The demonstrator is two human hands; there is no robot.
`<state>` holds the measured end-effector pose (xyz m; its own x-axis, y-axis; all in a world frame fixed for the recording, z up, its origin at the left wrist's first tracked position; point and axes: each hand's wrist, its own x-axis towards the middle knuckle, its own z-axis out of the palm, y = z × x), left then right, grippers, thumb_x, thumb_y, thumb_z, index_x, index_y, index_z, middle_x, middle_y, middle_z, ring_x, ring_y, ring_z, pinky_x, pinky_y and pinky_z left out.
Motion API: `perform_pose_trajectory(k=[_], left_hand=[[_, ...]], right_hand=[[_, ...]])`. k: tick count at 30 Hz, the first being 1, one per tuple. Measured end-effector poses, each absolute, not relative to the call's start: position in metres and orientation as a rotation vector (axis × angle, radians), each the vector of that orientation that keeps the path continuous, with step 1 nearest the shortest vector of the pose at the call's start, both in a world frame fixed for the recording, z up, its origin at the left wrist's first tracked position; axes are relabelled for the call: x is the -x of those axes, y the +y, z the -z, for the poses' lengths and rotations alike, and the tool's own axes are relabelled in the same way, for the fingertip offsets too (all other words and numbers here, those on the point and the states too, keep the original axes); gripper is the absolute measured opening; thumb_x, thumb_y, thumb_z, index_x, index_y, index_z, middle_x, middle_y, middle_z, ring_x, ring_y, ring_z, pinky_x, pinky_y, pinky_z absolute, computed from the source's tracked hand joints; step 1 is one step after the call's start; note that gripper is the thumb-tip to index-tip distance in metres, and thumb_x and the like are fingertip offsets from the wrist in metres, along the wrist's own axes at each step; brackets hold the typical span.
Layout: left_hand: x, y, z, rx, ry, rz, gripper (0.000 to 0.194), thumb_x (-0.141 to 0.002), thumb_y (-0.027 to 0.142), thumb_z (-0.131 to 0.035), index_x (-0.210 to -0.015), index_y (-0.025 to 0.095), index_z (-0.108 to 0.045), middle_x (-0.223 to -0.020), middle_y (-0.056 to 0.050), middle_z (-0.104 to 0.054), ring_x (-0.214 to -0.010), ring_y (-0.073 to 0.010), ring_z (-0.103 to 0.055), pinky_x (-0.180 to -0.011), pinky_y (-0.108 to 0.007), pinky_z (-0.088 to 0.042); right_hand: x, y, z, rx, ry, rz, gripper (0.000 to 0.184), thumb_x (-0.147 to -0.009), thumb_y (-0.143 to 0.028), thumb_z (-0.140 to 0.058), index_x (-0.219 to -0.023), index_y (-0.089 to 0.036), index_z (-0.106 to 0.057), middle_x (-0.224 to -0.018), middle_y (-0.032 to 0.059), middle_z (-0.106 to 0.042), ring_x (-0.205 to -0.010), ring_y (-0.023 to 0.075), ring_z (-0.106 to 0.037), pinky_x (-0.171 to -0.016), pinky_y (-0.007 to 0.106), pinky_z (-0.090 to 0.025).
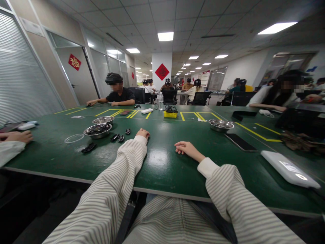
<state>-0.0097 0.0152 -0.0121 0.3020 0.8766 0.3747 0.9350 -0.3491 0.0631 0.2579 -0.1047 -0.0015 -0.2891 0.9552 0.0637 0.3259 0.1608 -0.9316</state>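
My left hand (143,133) rests on the green table, its fingers loosely bent and partly foreshortened, with nothing visible in it. Just left of it lie small black plastic parts (121,138), several in a loose group. Beyond them stands a steel bowl (98,136) heaped with dark parts, and behind that another steel bowl (103,119). Nearer the front edge is a longer black piece (88,148). My right hand (187,149) lies on its side on the tabletop, fingers slightly curled and apart, holding nothing. Bare tabletop separates the two hands.
At right are a steel bowl (220,129), a black phone (240,142) and a white device (289,167) with a cable. A clear ring (74,138) lies left. Farther back stand a bottle (160,101) and a yellow tray (170,115). A co-worker's hands (19,136) rest at far left.
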Motion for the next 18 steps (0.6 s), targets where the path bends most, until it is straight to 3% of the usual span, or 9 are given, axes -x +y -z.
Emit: perform_pose_trajectory(k=[10,18], left_hand=[[0.024,0.019,0.010,2.256,-1.928,0.665,0.015,-0.068,0.022,-0.052,-0.079,0.017,-0.061,-0.087,-0.003,-0.050,-0.080,-0.0111,-0.050,-0.071,-0.018,-0.041],[0.023,0.018,0.010,2.256,-2.088,0.512,0.019,-0.072,0.024,-0.047,-0.084,0.023,-0.060,-0.075,0.000,-0.060,-0.070,-0.0099,-0.054,-0.062,-0.017,-0.042]], right_hand=[[-0.259,-0.103,0.003,1.216,-1.766,-1.135,0.019,-0.069,-0.020,-0.052,-0.084,-0.010,-0.058,-0.063,0.0039,-0.062,-0.049,0.0056,-0.051,-0.042,0.015,-0.039],[-0.259,-0.104,0.002,1.221,-1.766,-1.129,0.019,-0.069,-0.021,-0.052,-0.083,-0.011,-0.058,-0.063,0.0037,-0.062,-0.050,0.0058,-0.051,-0.043,0.015,-0.039]])
